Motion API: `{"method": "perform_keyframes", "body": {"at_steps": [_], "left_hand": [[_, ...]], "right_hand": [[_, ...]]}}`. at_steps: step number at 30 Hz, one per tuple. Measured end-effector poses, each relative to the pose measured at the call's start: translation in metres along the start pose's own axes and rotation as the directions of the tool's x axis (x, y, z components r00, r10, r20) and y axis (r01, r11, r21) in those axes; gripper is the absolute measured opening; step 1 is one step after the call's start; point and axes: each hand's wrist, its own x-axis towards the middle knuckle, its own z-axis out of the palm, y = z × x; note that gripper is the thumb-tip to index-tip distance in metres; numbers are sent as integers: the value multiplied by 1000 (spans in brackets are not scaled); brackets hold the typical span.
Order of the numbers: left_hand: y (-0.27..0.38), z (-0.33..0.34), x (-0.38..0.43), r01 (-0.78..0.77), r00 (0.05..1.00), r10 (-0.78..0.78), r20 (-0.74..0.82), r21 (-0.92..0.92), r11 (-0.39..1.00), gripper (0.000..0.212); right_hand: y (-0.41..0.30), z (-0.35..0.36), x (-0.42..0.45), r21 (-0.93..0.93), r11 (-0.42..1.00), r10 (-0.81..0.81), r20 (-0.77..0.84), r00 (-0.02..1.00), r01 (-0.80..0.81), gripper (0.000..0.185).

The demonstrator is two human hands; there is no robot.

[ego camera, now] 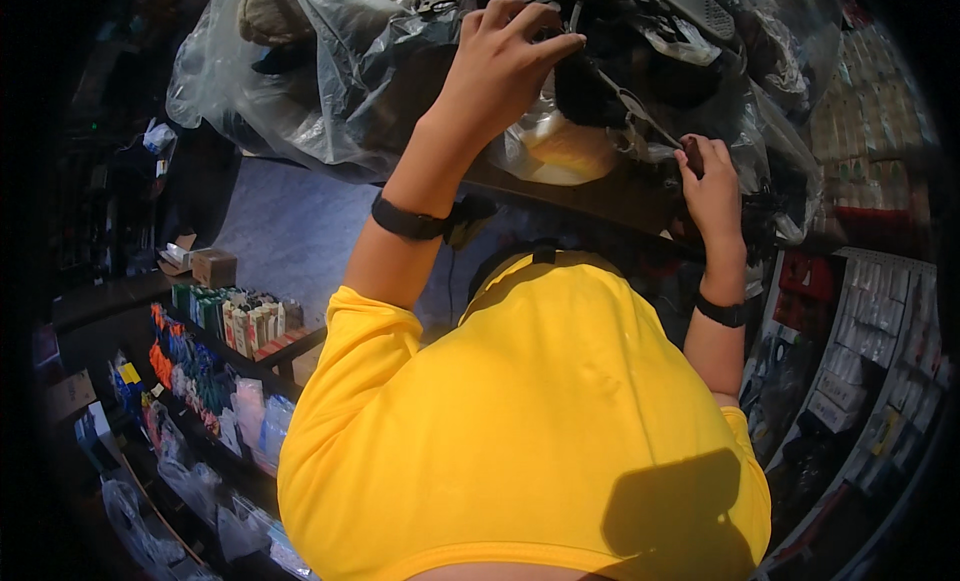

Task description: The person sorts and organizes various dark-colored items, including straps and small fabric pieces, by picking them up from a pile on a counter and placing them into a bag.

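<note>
My left hand (pixel 504 52) reaches over a heap of plastic-wrapped goods, fingers curled down at a dark item; whether it grips anything cannot be made out. Farther right and lower, my right hand (pixel 712 179) pinches a small dark brown piece (pixel 691 158) between thumb and fingers. A thin greyish strap (pixel 637 106) runs slantwise from near my left thumb down to my right hand. Between the hands lie a black soft-looking item (pixel 589 93) and a yellowish bundle in clear plastic (pixel 566 152). Black bands circle both forearms.
A large clear plastic bag (pixel 330 108) bulges at the left of the heap, on a dark ledge (pixel 562 194). Shelves with boxes (pixel 255 322) and bagged goods (pixel 255 416) stand at left. Racks of packaged items (pixel 862 333) line the right. A grey patterned shoe sole (pixel 694 10) shows on top.
</note>
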Motion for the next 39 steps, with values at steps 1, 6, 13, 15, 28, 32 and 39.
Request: {"method": "perform_keyframes", "body": {"at_steps": [1, 6, 13, 15, 28, 32, 39], "left_hand": [[-2, -2, 6, -27, 999, 26, 18, 32, 999, 53], [-11, -35, 40, -47, 997, 36, -74, -148, 988, 17], [-23, -16, 29, -59, 994, 28, -106, -299, 952, 38], [-29, -21, 11, -9, 968, -99, -229, -429, 903, 42], [69, -40, -45, 274, 913, -197, 357, -896, -350, 57], [85, -44, -26, 127, 928, -230, 294, -827, -547, 53], [105, -58, -15, 280, 837, -308, 452, -838, -468, 53]], "right_hand": [[-4, -3, -2, -5, 999, -34, 0, 999, 34, 25], [-2, -14, -10, -27, 955, -295, 18, 955, 295, 21], [-11, -38, -41, -54, 901, -432, -62, 900, 429, 22], [-16, -47, -52, -52, 908, -418, -107, 902, 415, 21], [-55, -74, -56, -152, 853, -522, -212, 826, 500, 26], [-75, -57, -53, -88, 861, -507, -212, 835, 501, 25], [-68, -83, -49, 174, 896, -306, -425, 852, 409, 31]]}}
